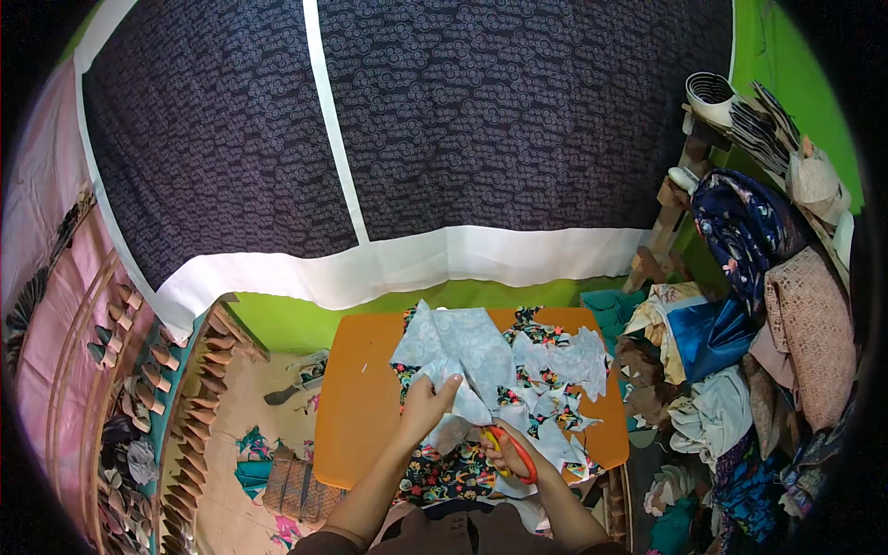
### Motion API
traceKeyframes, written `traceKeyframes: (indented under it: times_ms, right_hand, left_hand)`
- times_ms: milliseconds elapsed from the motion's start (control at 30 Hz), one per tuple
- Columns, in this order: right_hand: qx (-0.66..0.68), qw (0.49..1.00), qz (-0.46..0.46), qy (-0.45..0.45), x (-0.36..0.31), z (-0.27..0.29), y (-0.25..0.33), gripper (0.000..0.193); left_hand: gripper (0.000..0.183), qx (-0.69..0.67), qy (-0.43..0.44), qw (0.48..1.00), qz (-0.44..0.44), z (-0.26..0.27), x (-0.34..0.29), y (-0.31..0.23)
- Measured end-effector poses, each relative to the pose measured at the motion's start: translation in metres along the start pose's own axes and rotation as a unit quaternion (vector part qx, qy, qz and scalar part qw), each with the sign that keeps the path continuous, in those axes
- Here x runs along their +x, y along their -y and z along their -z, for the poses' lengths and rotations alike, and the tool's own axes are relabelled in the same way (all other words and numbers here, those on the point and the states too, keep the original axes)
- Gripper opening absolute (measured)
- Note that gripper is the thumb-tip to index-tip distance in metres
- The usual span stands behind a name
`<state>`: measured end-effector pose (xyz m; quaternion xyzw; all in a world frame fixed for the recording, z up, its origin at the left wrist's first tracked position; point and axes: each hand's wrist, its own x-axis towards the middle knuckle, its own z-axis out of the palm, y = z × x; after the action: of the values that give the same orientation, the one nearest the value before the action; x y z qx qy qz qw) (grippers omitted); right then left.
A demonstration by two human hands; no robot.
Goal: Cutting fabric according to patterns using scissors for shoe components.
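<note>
Left fingers (448, 382) pinching pale fabric (462, 356) (upper edge), scissors (514, 451) below

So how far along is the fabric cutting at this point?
Partway, it seems. Done: several cut pale blue scraps lie scattered over the floral cloth on the orange table. In hand: the left hand holds up a pale blue fabric piece while the right hand works orange-handled scissors at its lower edge. Left: most of that piece looks uncut.
</note>
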<state>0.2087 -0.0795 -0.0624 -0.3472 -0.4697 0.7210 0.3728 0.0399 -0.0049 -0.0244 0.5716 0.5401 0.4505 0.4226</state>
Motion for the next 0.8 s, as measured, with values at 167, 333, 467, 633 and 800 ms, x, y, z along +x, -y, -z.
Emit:
traceKeyframes:
  times_ms: [167, 333, 467, 633, 800]
  right_hand:
    - [0.086, 0.996, 0.002, -0.009, 0.001, -0.003, -0.009, 0.066]
    - [0.019, 0.999, 0.021, -0.025, -0.001, -0.005, -0.009, 0.056]
    - [-0.076, 0.995, 0.042, -0.048, 0.001, 0.006, -0.034, 0.053]
    - [-0.116, 0.981, 0.128, -0.091, 0.003, 0.0, -0.043, 0.043]
    - [-0.042, 0.993, 0.066, -0.092, -0.001, -0.014, -0.028, 0.038]
  left_hand:
    - [0.032, -0.073, -0.043, 0.996, 0.02, -0.023, -0.016, 0.005]
    - [0.024, -0.201, -0.061, 0.978, 0.0, -0.026, -0.021, 0.006]
    - [0.024, -0.119, -0.019, 0.993, 0.008, -0.022, -0.017, 0.015]
    - [0.025, -0.055, 0.02, 0.998, -0.008, -0.019, -0.017, 0.011]
    - [0.026, -0.034, 0.031, 0.999, 0.015, -0.013, -0.016, 0.015]
